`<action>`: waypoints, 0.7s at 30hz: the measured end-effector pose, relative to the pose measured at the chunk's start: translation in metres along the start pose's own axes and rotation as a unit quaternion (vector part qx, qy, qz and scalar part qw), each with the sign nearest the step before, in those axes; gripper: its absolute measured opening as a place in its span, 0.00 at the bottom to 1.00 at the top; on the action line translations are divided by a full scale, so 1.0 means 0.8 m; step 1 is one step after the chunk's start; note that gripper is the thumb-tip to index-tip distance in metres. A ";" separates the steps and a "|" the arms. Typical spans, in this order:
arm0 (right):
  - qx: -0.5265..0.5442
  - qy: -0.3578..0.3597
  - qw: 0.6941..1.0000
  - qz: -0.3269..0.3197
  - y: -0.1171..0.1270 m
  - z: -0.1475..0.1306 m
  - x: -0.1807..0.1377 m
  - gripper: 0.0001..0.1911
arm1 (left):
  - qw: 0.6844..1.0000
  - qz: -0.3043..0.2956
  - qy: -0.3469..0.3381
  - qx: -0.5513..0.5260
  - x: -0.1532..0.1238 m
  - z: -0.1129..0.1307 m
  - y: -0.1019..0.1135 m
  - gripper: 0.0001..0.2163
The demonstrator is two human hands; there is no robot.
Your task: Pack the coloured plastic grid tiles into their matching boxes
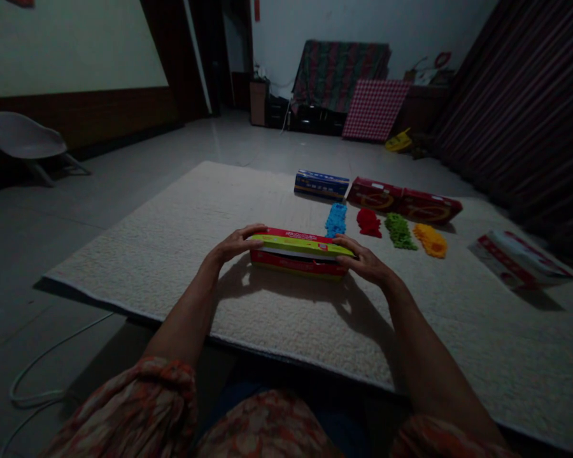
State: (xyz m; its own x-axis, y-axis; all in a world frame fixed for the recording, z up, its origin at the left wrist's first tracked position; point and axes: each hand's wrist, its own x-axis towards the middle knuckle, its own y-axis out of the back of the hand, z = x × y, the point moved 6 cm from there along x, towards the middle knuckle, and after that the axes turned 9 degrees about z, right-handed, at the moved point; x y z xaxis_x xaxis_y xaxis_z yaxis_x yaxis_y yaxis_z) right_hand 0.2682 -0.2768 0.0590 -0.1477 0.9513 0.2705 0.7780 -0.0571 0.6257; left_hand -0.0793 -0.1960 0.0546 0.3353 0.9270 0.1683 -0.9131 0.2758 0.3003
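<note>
In the head view a long red and yellow-green cardboard box [298, 257] rests on the cream textured cover in front of me. A dark gap runs along its front, under the lid edge. My left hand [239, 243] grips the box's left end, fingers on top. At the right end my right hand [360, 257] holds it the same way, fingers curled over the top. Beyond the box lie small piles of plastic pieces: blue [335, 220], red [368, 222], green [400, 230] and orange-yellow [430, 240].
A blue box [321, 184] and dark red boxes [403, 201] stand behind the piles. To the right is a white and red box [523, 259]. The covered table [138, 248] ends close to my body. A cable [42, 397] lies on the floor, left; a chair [26, 137] stands farther off.
</note>
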 end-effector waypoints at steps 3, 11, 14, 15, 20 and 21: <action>-0.002 -0.003 1.000 -0.001 -0.001 0.000 -0.001 0.31 | 1.000 -0.004 0.008 0.000 0.003 0.001 0.001 0.25; 0.009 -0.009 1.000 0.002 -0.003 -0.002 -0.006 0.30 | 1.000 0.000 -0.001 0.018 -0.001 0.005 -0.002 0.25; 0.020 -0.006 1.000 0.004 -0.003 -0.002 -0.007 0.30 | 1.000 0.003 0.010 0.008 -0.004 0.002 -0.004 0.25; 0.021 -0.006 1.000 0.001 -0.003 -0.002 -0.007 0.30 | 1.000 0.003 0.013 0.004 -0.004 0.000 -0.004 0.25; 0.020 -0.016 1.000 -0.010 -0.006 -0.003 -0.008 0.30 | 1.000 -0.005 0.027 -0.010 -0.005 -0.007 -0.002 0.27; 0.019 -0.020 1.000 -0.004 -0.007 -0.004 -0.008 0.30 | 1.000 -0.006 0.026 -0.008 -0.006 -0.007 -0.002 0.27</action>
State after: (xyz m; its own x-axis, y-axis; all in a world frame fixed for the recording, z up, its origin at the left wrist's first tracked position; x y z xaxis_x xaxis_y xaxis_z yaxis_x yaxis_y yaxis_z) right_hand 0.2629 -0.2831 0.0559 -0.1292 0.9632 0.2357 0.8003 -0.0391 0.5984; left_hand -0.0808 -0.1991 0.0479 0.3345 0.9353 0.1152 -0.9127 0.2910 0.2870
